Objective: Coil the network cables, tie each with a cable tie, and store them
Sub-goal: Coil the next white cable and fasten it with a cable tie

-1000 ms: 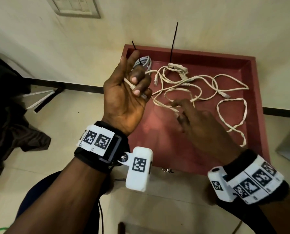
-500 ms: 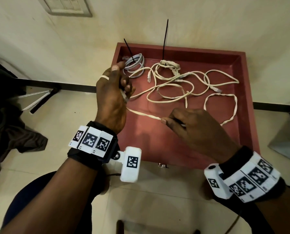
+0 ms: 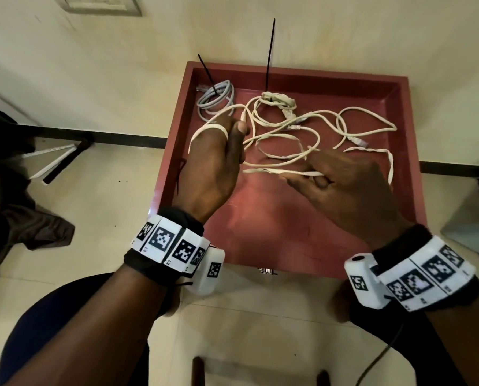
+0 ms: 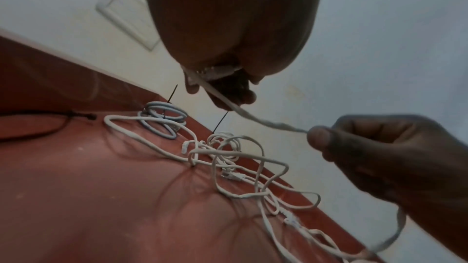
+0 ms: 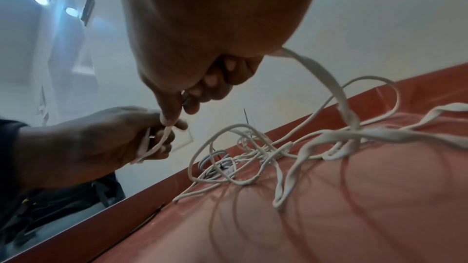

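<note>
A red tray (image 3: 411,151) on the floor holds the cables. My left hand (image 3: 232,143) grips a flat white cable (image 3: 277,171), a loop of which wraps round its fingers (image 3: 213,129). In the left wrist view the flat white cable (image 4: 253,119) runs taut from my left hand (image 4: 222,91) to my right hand (image 4: 354,147). My right hand (image 3: 313,176) pinches the same cable between thumb and fingers; the rest trails off to the right. A grey coil (image 3: 216,98) and a small white coil (image 3: 277,100), each tied with a black cable tie, lie at the tray's back.
Loose round white cables (image 3: 344,123) sprawl tangled over the tray's back half. A loose black cable tie (image 3: 181,174) lies at the tray's left edge. A wall stands behind the tray, dark cloth (image 3: 15,218) lies on the floor at left, and the tray's front (image 3: 274,232) is bare.
My left hand has turned from palm-up to knuckles-up, wrapping the flat cable round its fingers. My right hand took hold of the cable and now pulls it taut.
</note>
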